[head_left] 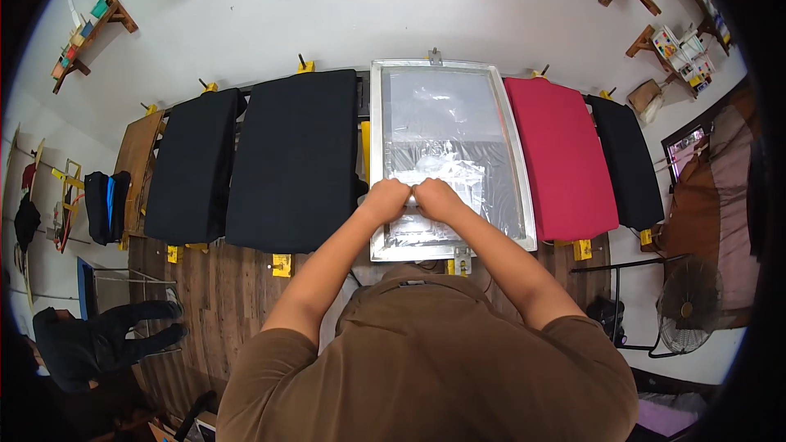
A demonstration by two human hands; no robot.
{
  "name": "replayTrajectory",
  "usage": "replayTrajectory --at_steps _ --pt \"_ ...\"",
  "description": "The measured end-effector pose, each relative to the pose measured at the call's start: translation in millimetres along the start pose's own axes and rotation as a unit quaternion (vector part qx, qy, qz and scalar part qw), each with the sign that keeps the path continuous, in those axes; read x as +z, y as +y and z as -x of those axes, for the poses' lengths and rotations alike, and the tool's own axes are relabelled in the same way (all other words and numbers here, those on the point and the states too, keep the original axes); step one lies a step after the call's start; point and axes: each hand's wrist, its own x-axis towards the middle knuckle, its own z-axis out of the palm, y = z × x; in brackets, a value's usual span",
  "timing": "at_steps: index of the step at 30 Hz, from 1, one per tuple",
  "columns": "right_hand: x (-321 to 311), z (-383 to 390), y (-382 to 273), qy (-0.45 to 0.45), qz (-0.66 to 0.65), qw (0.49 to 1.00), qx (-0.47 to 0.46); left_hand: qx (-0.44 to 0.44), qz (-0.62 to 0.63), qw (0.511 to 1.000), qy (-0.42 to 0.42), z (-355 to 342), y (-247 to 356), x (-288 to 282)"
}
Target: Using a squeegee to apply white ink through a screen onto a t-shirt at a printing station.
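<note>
A silver-framed screen (516,160) with clear film stretched across it lies in front of me, held by metal clamps (435,56) at its far and near edges. White patches and glare show on its lower half. My left hand (386,200) and my right hand (435,201) are closed side by side over that lower half, knuckles nearly meeting. What they grip is mostly hidden beneath them; I cannot make it out.
Black fabric-covered boards (291,160), (188,164), (626,164) and a red one (557,160) flank the screen on yellow supports (281,266). A standing fan (688,303) is at right. A person in dark clothes (78,348) is at lower left. Wooden shelves (110,20) hang on the wall.
</note>
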Motion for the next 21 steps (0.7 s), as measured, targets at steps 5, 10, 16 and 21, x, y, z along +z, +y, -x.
replayTrajectory --at_steps 5,10,16,21 --pt "5.8 30.2 -20.2 0.012 -0.032 0.999 -0.014 -0.01 0.01 1.0 0.016 31.5 23.8 2.2" --pt "15.0 51.8 -32.8 0.006 -0.049 0.998 -0.027 -0.008 0.058 0.997 0.047 56.5 39.9 12.4" --pt "10.9 67.2 -48.0 0.004 -0.047 0.999 -0.007 -0.022 0.054 0.998 0.031 70.3 54.0 8.5" --pt "19.5 75.1 -48.1 -0.003 -0.039 0.999 -0.019 -0.035 0.043 0.998 0.02 76.9 58.7 14.4"
